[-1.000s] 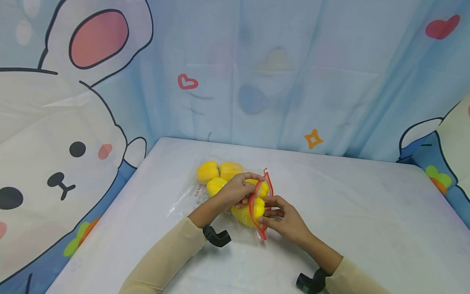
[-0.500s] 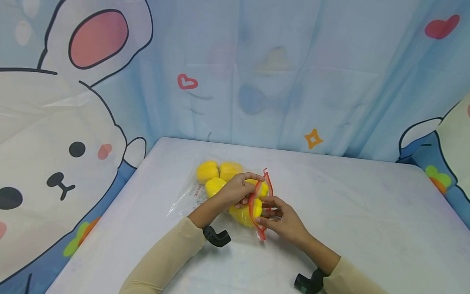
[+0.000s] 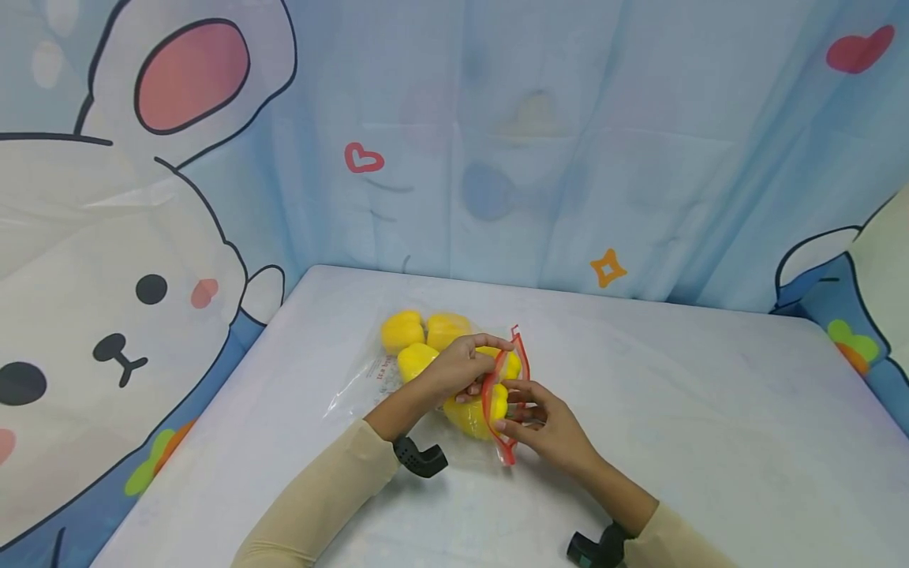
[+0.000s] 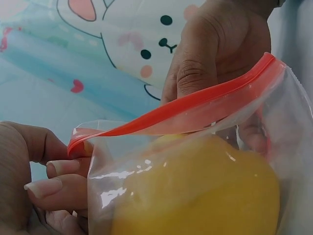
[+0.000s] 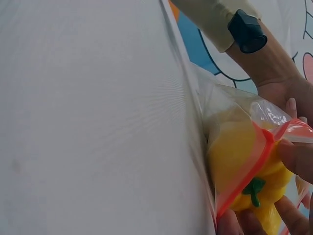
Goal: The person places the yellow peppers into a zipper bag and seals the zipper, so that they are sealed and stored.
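Note:
A clear zip bag point(image 3: 355, 397) with a red zip edge lies on the table with several yellow bell peppers in it. My left hand point(image 3: 454, 369) pinches the bag's red rim, which in the left wrist view forms a red zip strip point(image 4: 195, 105). At the bag's mouth, my right hand point(image 3: 557, 430) holds a yellow bell pepper point(image 3: 499, 402) by its stem end, fingers and thumb around it. The right wrist view shows this pepper's green stem point(image 5: 254, 188) facing out of the mouth. Part of the peppers is hidden behind my left hand.
The white-covered table point(image 3: 675, 410) extends to the right and toward the front. Behind it hangs a blue printed curtain point(image 3: 639, 158), and a cartoon bear print point(image 3: 128, 260) covers the left side. A black wrist camera point(image 3: 420, 456) sits on the left wrist.
My right hand has shifted very slightly left, and the pepper it holds sits a little deeper in the bag's mouth. My left hand stays in the same place.

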{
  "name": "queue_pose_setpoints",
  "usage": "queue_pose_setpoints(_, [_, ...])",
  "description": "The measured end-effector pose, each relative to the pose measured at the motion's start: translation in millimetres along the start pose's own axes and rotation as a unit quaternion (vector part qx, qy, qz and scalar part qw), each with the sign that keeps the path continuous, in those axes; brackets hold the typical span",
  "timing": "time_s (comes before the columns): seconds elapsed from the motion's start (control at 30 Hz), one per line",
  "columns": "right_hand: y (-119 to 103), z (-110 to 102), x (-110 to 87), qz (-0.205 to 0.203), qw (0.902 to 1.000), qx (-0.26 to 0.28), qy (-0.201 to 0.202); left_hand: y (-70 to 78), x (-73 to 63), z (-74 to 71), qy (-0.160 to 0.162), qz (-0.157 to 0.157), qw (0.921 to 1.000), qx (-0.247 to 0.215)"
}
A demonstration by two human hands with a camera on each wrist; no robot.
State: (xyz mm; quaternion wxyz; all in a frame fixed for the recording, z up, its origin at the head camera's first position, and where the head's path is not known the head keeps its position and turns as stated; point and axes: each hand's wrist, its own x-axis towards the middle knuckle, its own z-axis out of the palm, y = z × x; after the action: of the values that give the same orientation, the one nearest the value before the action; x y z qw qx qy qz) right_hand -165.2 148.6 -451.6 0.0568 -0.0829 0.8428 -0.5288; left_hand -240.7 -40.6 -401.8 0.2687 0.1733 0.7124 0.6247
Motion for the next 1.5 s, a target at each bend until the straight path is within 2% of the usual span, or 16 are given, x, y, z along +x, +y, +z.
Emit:
queue_pose_setpoints(0.1, [2.0, -1.0, 0.5, -0.009, 0.9997, 0.020, 0.005, -0.3, 0.5, -0.3, 0.004, -0.002, 1.0000, 0.004])
queue_pose_setpoints(0.2, [4.5, -2.4, 1.5, -0.011, 0.9975, 0.069, 0.015, 0.2, 0.4, -0.6, 0.009, -0.008, 0.9999, 0.009])
queue_pose_setpoints(0.3, [7.1, -4.4, 2.9, 0.003, 0.9908, 0.129, 0.040, 2.1, 0.4, -0.7, 0.008, -0.013, 0.9997, 0.020])
queue_pose_setpoints(0.37, [8.6, -6.1, 4.0, 0.010, 0.9864, 0.151, 0.064, 3.5, 0.9, -0.8, 0.008, -0.014, 0.9993, 0.033])
queue_pose_setpoints(0.5, [11.3, -9.0, 5.6, 0.009, 0.9814, 0.158, 0.108, 6.2, 2.7, -1.3, 0.009, -0.009, 0.9978, 0.065])
queue_pose_setpoints(0.7, [16.1, -10.5, 5.6, 0.011, 0.9783, 0.167, 0.123, 8.8, 2.3, -1.0, -0.008, 0.004, 0.9950, 0.100])
queue_pose_setpoints(0.8, [18.4, -9.5, 5.6, 0.009, 0.9770, 0.175, 0.122, 12.9, -1.6, -1.7, 0.001, 0.009, 0.9895, 0.145])
queue_pose_setpoints(0.93, [20.9, -8.3, 5.5, 0.007, 0.9769, 0.175, 0.123, 23.4, -7.4, -7.3, 0.042, 0.022, 0.9740, 0.221])
queue_pose_setpoints(1.03, [22.0, -9.1, 4.9, 0.009, 0.9776, 0.167, 0.128, 32.2, -5.6, -13.6, 0.056, 0.046, 0.9634, 0.258])
queue_pose_setpoints(1.17, [21.9, -11.7, 3.7, 0.009, 0.9784, 0.157, 0.134, 47.1, 10.2, -19.7, 0.033, 0.079, 0.9511, 0.297])
queue_pose_setpoints(1.33, [21.9, -11.0, 3.4, 0.011, 0.9778, 0.162, 0.133, 65.8, 46.1, -25.1, -0.006, 0.088, 0.9289, 0.360])
queue_pose_setpoints(1.4, [22.2, -8.9, 3.7, 0.018, 0.9774, 0.167, 0.129, 67.2, 62.5, -29.1, -0.029, 0.090, 0.9193, 0.382])
queue_pose_setpoints(1.5, [22.7, -4.8, 4.8, 0.025, 0.9765, 0.174, 0.125, 60.9, 85.8, -38.4, -0.075, 0.085, 0.9109, 0.397])
